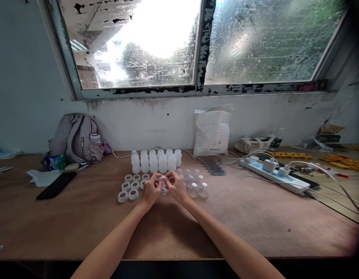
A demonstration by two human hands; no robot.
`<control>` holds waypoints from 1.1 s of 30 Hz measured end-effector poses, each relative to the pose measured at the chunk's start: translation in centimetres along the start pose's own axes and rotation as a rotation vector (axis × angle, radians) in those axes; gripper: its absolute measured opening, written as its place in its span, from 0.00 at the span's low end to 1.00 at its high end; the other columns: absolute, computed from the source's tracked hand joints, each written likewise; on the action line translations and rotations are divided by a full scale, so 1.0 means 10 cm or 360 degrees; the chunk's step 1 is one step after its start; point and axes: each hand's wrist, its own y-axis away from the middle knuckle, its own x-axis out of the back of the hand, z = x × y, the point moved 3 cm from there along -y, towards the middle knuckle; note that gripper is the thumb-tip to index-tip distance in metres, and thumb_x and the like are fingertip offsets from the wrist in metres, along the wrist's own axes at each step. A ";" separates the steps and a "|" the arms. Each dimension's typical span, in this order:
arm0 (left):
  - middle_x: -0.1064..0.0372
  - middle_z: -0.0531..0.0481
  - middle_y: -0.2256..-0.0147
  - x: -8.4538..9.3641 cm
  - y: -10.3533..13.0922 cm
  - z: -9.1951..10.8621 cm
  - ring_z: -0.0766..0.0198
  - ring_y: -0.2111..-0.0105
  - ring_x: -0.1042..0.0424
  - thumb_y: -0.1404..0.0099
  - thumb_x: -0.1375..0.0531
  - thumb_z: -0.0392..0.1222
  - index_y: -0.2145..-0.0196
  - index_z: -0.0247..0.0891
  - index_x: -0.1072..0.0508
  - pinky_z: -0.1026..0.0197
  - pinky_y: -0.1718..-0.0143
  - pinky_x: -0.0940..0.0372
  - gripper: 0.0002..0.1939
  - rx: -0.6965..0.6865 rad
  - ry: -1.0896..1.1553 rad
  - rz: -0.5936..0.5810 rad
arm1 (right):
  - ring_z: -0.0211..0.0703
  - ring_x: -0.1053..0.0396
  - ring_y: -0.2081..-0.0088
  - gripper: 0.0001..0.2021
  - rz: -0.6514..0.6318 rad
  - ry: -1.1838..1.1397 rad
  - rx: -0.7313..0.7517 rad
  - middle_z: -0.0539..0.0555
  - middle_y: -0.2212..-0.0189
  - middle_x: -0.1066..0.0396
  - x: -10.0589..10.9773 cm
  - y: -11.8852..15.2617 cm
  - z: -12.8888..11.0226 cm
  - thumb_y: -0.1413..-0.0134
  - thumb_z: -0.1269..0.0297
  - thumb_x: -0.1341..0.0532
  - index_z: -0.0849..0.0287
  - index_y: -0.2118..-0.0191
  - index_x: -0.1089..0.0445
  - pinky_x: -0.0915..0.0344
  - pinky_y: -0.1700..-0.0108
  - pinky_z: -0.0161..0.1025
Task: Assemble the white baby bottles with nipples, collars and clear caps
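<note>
My left hand point(152, 190) and my right hand point(177, 186) meet over the middle of the wooden table point(255, 217), fingers closed together on one small clear plastic piece point(163, 179). Left of my hands lie several white plastic rings point(130, 186) in rows. To the right stand several clear plastic caps point(195, 184). Behind them, two rows of small white bottles point(154, 161) stand upright. Which hand bears the piece is hard to tell; both touch it.
A grey backpack point(76, 137) leans on the wall at the left, with a black phone point(56, 185) and white paper in front. A white plastic bag point(212, 131) stands behind the bottles. A power strip point(274, 174) with cables lies at the right.
</note>
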 end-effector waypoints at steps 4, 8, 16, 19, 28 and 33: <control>0.31 0.53 0.77 0.00 0.00 0.00 0.67 0.78 0.31 0.42 0.48 0.38 0.66 0.39 0.33 0.69 0.76 0.41 0.07 -0.0011 -0.0001 0.0002 | 0.37 0.38 0.78 0.04 0.0014 -0.0003 0.0003 0.50 0.78 0.35 0.00 0.00 -0.02 0.53 0.65 0.46 0.59 0.74 0.40 0.42 0.77 0.32; 0.30 0.53 0.77 -0.01 0.00 -0.01 0.67 0.77 0.30 0.42 0.48 0.39 0.66 0.39 0.33 0.69 0.76 0.41 0.07 -0.0015 -0.0022 0.0005 | 0.37 0.38 0.77 0.04 0.0056 0.0042 0.0014 0.50 0.78 0.35 0.00 0.01 -0.03 0.54 0.65 0.45 0.59 0.75 0.40 0.42 0.76 0.32; 0.31 0.54 0.77 0.00 0.01 -0.01 0.68 0.79 0.32 0.42 0.48 0.39 0.65 0.39 0.35 0.68 0.76 0.41 0.07 -0.0002 0.0003 0.0015 | 0.38 0.36 0.76 0.05 0.0069 -0.0059 0.0061 0.51 0.75 0.33 0.00 0.01 0.01 0.55 0.65 0.45 0.59 0.70 0.36 0.40 0.76 0.33; 0.31 0.53 0.75 0.00 0.02 0.00 0.68 0.79 0.33 0.43 0.48 0.38 0.63 0.39 0.35 0.68 0.76 0.41 0.08 -0.0011 -0.0044 0.0029 | 0.38 0.35 0.74 0.06 0.0058 -0.0037 0.0128 0.52 0.73 0.33 -0.01 0.01 0.01 0.55 0.68 0.45 0.60 0.67 0.36 0.38 0.73 0.33; 0.34 0.54 0.76 0.03 0.01 -0.02 0.67 0.78 0.34 0.46 0.46 0.36 0.62 0.39 0.35 0.66 0.75 0.42 0.11 0.0079 -0.0121 0.0069 | 0.39 0.38 0.71 0.10 -0.0082 0.0169 0.0415 0.53 0.70 0.37 -0.02 0.09 -0.07 0.56 0.74 0.47 0.59 0.65 0.36 0.38 0.68 0.35; 0.32 0.53 0.75 0.08 -0.02 -0.03 0.65 0.76 0.33 0.46 0.47 0.36 0.65 0.38 0.33 0.66 0.73 0.41 0.09 0.0151 -0.0117 0.0077 | 0.38 0.38 0.69 0.15 -0.0257 0.0114 0.0509 0.53 0.67 0.38 0.00 0.14 -0.16 0.55 0.75 0.48 0.58 0.59 0.37 0.37 0.65 0.36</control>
